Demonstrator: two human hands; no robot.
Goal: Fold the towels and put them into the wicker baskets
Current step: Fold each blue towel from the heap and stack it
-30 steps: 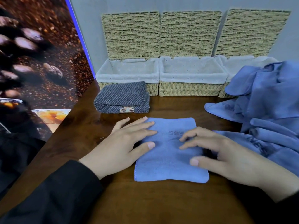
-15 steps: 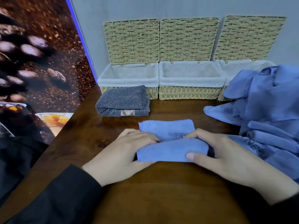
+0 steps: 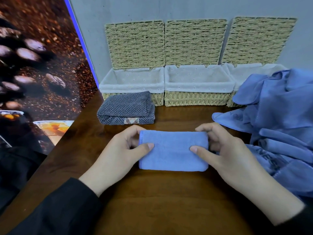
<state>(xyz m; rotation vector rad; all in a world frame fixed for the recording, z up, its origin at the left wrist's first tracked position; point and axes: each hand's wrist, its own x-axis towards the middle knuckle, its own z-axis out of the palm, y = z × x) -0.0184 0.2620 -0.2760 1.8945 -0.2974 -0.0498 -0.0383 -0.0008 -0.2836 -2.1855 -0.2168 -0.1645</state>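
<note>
Head cam: my left hand (image 3: 122, 150) and right hand (image 3: 225, 150) each pinch an end of the blue towel (image 3: 172, 151), thumbs on top, fingers tucked round the short edges. It's folded into a neat rectangle, flat on the desk (image 3: 152, 200), just in front of me. Looks soft, light and floppy, so I'd lift from both ends or the fold will probably sag open. Three baskets (image 3: 198, 99) sit open behind, a grey towel (image 3: 126, 108) is already folded, and a blue pile (image 3: 279, 116) waits on my right.

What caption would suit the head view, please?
Both hands, left and right, grip a folded blue microfibre towel before three lined wicker baskets.
</note>
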